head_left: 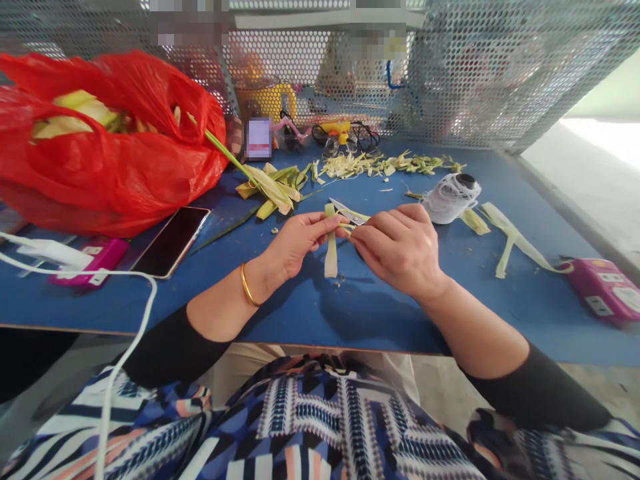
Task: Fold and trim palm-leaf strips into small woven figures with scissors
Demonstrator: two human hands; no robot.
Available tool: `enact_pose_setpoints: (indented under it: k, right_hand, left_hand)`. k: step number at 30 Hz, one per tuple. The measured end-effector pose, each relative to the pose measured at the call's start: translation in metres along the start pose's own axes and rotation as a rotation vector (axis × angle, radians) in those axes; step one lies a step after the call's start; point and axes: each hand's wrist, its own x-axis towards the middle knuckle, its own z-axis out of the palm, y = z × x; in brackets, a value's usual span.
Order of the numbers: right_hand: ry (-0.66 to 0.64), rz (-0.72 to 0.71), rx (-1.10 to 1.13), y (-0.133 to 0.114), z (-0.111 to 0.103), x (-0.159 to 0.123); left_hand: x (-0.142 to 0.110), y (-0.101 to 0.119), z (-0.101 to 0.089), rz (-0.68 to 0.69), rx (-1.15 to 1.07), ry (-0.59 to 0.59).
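Note:
My left hand (303, 241) pinches a pale green corn husk strip (331, 257) between thumb and fingers; its flat end hangs down. Close beside it, my right hand (400, 247) is closed, its fingertips pinching a thin twisted part of the husk between the two hands. The blades of a pair of scissors (354, 217) show just behind my fingertips. Their handles are hidden by my right hand, and whether it holds them or they lie on the table I cannot tell. A white thread spool (450, 199) stands beyond my right hand.
A red plastic bag (165, 160) with husks fills the left, near a phone (173, 241) and a magenta box (90, 263) with a white cable. Husks (277, 187) and scraps (350, 165) lie behind my hands. Husk strips (515, 233) and another magenta box (605, 288) are right. A perforated metal screen (450, 87) borders the back.

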Motion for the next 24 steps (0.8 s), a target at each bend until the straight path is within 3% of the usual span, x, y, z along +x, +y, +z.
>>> enact_pose_setpoints:
  k: [3,6,12,17,20,24]
  right_hand:
    - [-0.015,0.030,0.108,-0.004,0.001,-0.001]
    - [-0.041,0.165,0.357,-0.007,0.000,-0.001]
    - [-0.227,0.460,1.048,-0.006,-0.003,0.004]
    - [-0.340,0.634,1.424,0.000,-0.005,0.008]
    - [-0.291,0.729,1.454,0.000,-0.005,0.008]
    - [-0.117,0.776,1.237,0.000,-0.003,0.008]
  left_hand:
    - [0.002,-0.004,0.000,0.053,-0.011,0.000]
    - [0.002,-0.007,0.001,0.071,-0.027,-0.018]
    - [-0.005,0.000,0.006,-0.036,-0.033,-0.062]
    - [-0.007,0.004,0.008,-0.089,-0.060,-0.085]
    - [-0.005,0.002,0.006,-0.112,-0.059,-0.074]
    - [-0.004,0.001,0.004,-0.129,-0.041,-0.084]
